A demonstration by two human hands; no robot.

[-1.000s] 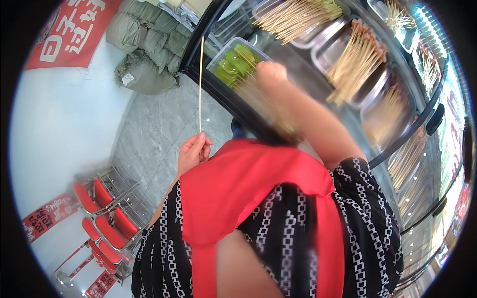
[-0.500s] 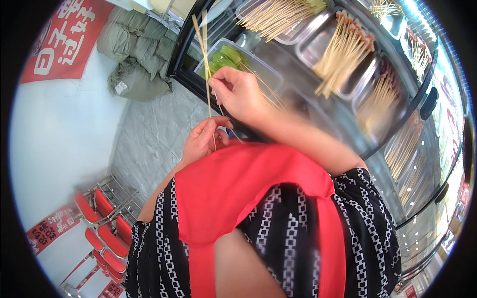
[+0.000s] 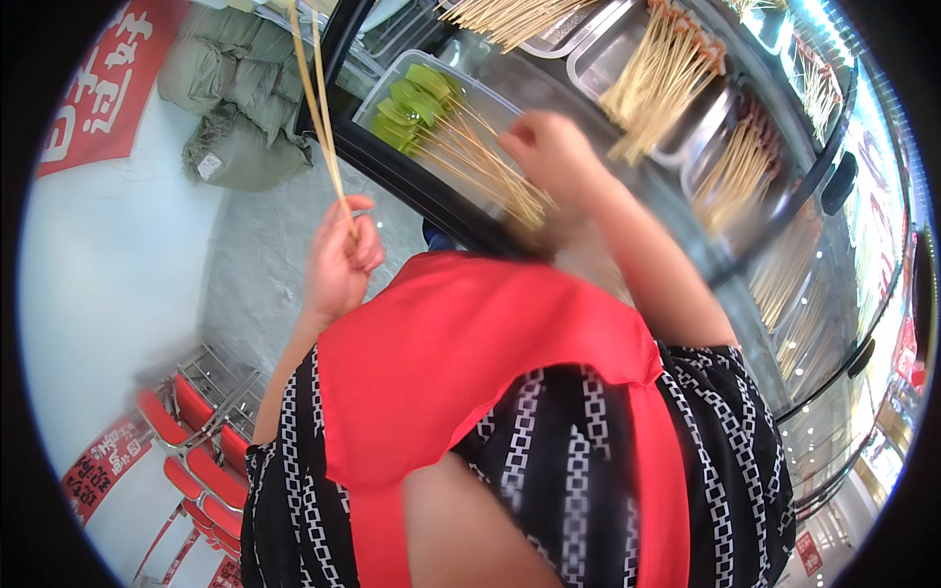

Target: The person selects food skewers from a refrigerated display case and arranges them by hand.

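My left hand (image 3: 343, 260) is closed around a pair of long wooden chopsticks (image 3: 321, 108), which point up and away toward the far left. My right hand (image 3: 554, 152) is smeared by motion, its fingers curled, over the right side of a clear plastic tub (image 3: 400, 71). Whether it holds anything cannot be made out. Inside the tub lie skewered green slices (image 3: 412, 106), their bare bamboo sticks (image 3: 490, 171) fanned toward me and to the right. The nearest stick ends lie just below my right hand.
Metal trays of meat skewers (image 3: 662, 73) fill the display case to the right. The case's black frame edge (image 3: 392, 186) runs between me and the tub. Stuffed grey-green sacks (image 3: 240, 147) are piled at the far left. Red folding chairs (image 3: 201, 451) stand lower left.
My hands, together at the sticks before, have parted. The right hand moved right over the tub; the left moved left with the chopsticks. The view has shifted, showing more of the green skewers.
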